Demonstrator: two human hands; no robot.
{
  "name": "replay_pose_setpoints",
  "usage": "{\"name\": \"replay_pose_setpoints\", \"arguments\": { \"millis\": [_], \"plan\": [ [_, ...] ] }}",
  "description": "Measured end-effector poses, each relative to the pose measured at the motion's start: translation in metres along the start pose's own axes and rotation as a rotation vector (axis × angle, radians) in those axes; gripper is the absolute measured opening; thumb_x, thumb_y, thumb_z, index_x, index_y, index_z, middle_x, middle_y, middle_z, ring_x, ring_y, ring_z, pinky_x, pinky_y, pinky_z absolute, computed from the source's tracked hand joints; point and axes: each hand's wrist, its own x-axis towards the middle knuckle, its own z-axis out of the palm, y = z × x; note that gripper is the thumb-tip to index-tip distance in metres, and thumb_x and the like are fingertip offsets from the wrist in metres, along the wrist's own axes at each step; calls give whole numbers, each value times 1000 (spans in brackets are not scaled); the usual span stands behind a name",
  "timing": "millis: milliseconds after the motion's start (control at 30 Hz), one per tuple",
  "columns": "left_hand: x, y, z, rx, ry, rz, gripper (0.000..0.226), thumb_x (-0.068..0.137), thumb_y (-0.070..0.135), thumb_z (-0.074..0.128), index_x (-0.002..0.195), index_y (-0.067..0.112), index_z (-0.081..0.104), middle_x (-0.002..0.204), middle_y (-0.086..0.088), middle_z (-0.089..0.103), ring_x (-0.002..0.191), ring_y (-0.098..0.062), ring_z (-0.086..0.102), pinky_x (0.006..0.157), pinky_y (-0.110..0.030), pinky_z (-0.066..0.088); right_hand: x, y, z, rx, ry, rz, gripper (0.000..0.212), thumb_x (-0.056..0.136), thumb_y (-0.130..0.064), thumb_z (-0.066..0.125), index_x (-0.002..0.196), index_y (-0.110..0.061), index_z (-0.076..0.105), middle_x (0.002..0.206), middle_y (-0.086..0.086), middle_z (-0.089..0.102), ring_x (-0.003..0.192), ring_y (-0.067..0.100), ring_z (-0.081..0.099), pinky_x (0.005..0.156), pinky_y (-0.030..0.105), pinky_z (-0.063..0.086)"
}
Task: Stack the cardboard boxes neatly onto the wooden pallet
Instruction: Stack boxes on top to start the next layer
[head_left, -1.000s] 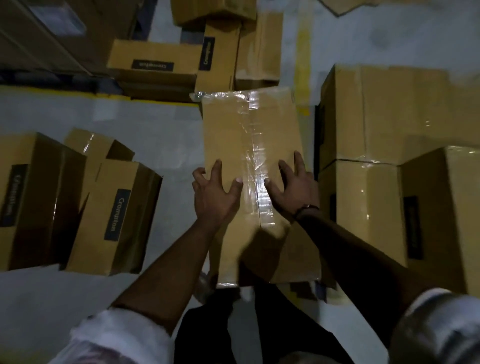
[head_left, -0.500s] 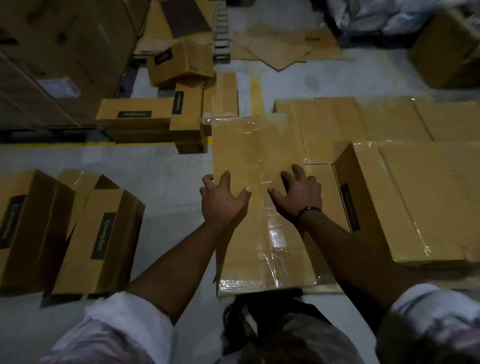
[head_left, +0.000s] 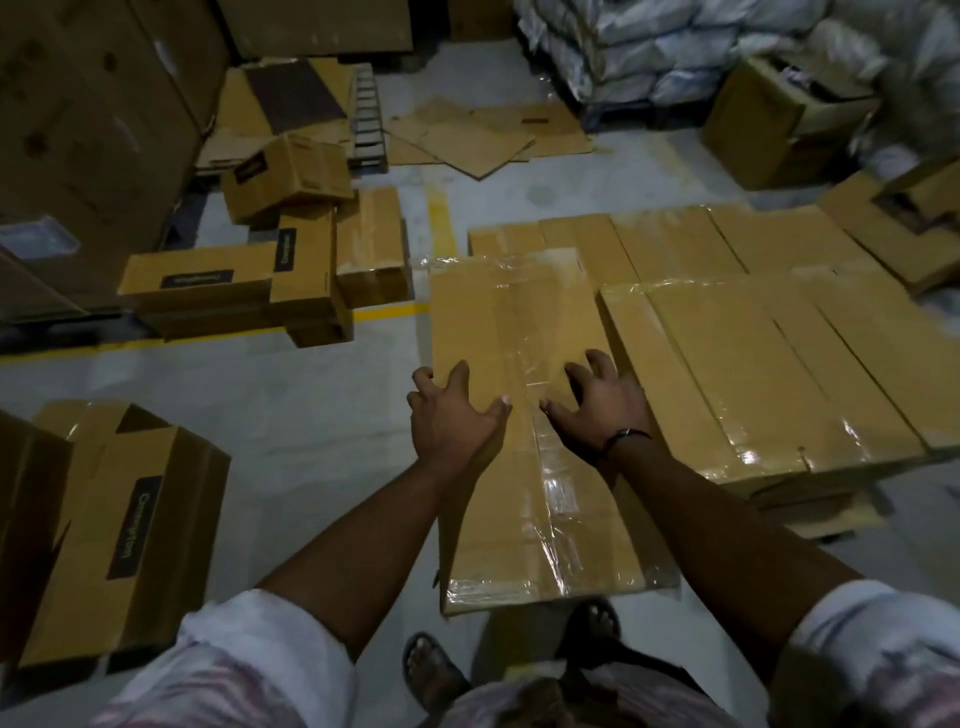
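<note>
A long taped cardboard box (head_left: 519, 322) lies flat in front of me, at the left end of a row of similar boxes (head_left: 753, 338) stacked side by side. My left hand (head_left: 452, 415) presses its spread fingers on the box's top near the left edge. My right hand (head_left: 597, 410) rests on the top beside the shiny tape seam, fingers spread and slightly bent. A lower layer of boxes (head_left: 675, 244) shows behind the row. The pallet under the stack is hidden; only a dark gap shows under the right side.
Loose labelled boxes stand at the left (head_left: 130, 530) and lie in a pile at the back left (head_left: 260, 280). Flattened cardboard (head_left: 478, 140) and wrapped sacks (head_left: 649, 52) fill the back. A yellow floor line (head_left: 441, 218) runs past the stack. My sandalled feet (head_left: 431, 670) are just below the box.
The view has tilted up and back, showing more of the room. The box has slid forward alongside the stacked row, with both hands staying on its top.
</note>
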Motion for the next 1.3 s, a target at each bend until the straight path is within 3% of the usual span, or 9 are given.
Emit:
{"name": "replay_pose_setpoints", "arguments": {
  "millis": [500,867,1300],
  "plan": [
    [-14,113,101,14,-65,-168,72,84,68,65,143,30,47,150,-14,23,133,-46,38,100,-49,48,37,154,16,91,-134,-69,77,79,-76,55,143,-32,50,159,0,29,124,37,48,102,47,46],
    [31,103,150,18,-175,-181,73,84,65,69,142,29,43,148,-14,21,132,-48,39,98,-51,50,84,178,67,118,-252,-52,74,84,-69,59,146,-30,46,161,2,25,129,37,45,104,49,46],
    [112,69,243,-64,-262,-184,81,86,59,72,152,26,40,157,-12,12,141,-48,32,109,-51,42,175,200,164,73,-236,-9,76,85,-67,59,149,-28,42,161,3,25,127,37,46,102,47,47]
  ]
}}
